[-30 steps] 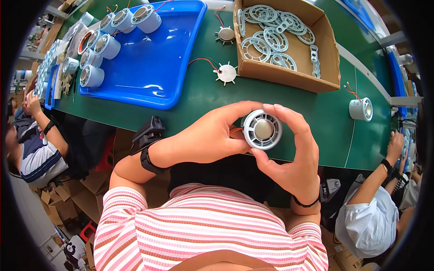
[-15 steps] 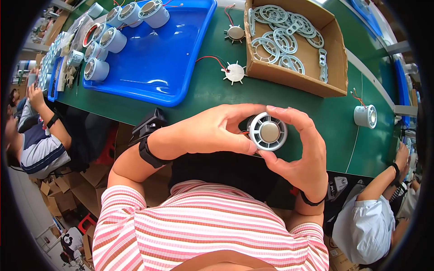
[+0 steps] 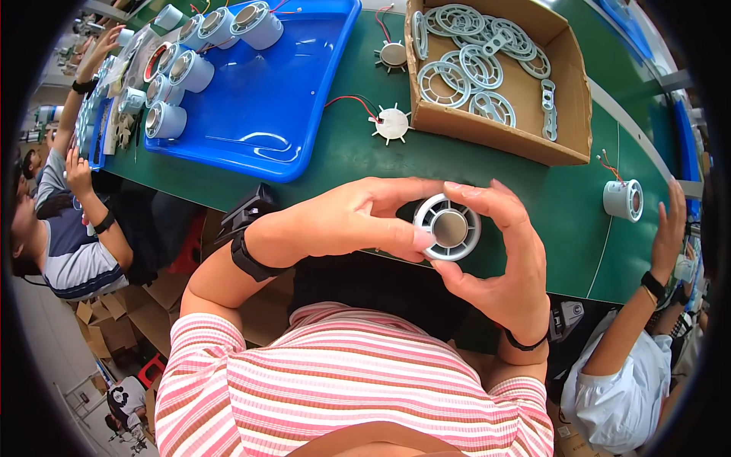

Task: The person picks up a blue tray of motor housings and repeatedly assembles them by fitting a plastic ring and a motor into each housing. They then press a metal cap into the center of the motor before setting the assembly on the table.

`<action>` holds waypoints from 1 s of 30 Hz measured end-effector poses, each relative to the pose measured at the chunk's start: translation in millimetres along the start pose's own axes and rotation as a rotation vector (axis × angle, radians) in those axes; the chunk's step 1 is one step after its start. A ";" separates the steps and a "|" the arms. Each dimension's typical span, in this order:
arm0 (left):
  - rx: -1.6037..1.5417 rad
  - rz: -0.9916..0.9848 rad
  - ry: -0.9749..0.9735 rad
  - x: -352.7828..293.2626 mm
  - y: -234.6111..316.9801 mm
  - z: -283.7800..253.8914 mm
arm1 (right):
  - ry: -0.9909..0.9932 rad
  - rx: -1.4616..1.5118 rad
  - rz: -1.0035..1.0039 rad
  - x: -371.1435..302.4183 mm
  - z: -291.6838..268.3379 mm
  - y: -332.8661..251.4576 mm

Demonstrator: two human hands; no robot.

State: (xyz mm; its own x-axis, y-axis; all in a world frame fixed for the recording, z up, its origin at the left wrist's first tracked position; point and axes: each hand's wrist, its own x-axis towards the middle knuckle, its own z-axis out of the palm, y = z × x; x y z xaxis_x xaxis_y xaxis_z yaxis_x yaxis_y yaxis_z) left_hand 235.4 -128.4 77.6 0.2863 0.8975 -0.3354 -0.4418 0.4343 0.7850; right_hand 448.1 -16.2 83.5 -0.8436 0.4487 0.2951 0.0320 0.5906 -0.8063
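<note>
In front of my body, both hands hold a light-blue round housing (image 3: pixel 451 228) with a spoked ring and a silver metal disc in its middle. Its spoked face is turned up, slightly tilted. My left hand (image 3: pixel 354 217) grips the left side, thumb pressing on the lower rim and fingers behind the top. Around the right side curl the thumb and fingers of my right hand (image 3: pixel 509 255), touching the upper and lower rim. The back of the housing is hidden. Beyond lies a white spoked disc (image 3: pixel 393 124) with red and black wires, and a second wired disc (image 3: pixel 392 53) with a metal centre.
A blue tray (image 3: pixel 255 126) at far left carries several similar light-blue cylinders (image 3: pixel 190 70). A cardboard box (image 3: pixel 495 141) at far right contains several plastic rings and small links. One wired housing (image 3: pixel 623 199) stands on the green table (image 3: pixel 548 206) to the right. Co-workers' arms (image 3: pixel 628 320) flank both sides.
The housing has turned slightly in my hands, and my left thumb now lies over its rim. At right, a co-worker's hand has come up to the table edge. At left, another arm reaches up.
</note>
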 end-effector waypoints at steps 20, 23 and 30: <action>1.021 0.663 0.490 -28.3 8.4 13.7 | 0.227 -0.221 0.110 -26.8 -17.7 3.5; 1.692 0.662 1.011 -60.5 42.1 -32.1 | 0.399 -0.314 0.215 -39.7 -49.1 24.9; 1.864 -0.117 1.617 -159.0 43.3 -132.5 | 0.614 -0.766 0.353 -43.4 -110.3 52.5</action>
State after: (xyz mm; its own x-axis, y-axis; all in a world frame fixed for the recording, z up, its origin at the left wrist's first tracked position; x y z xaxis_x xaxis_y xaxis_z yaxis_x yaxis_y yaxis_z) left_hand 58.0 -242.1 95.9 -0.7098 0.6141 0.3450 0.6211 0.7767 -0.1048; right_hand 545.5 69.3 84.9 -0.3093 0.8156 0.4890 0.7361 0.5309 -0.4199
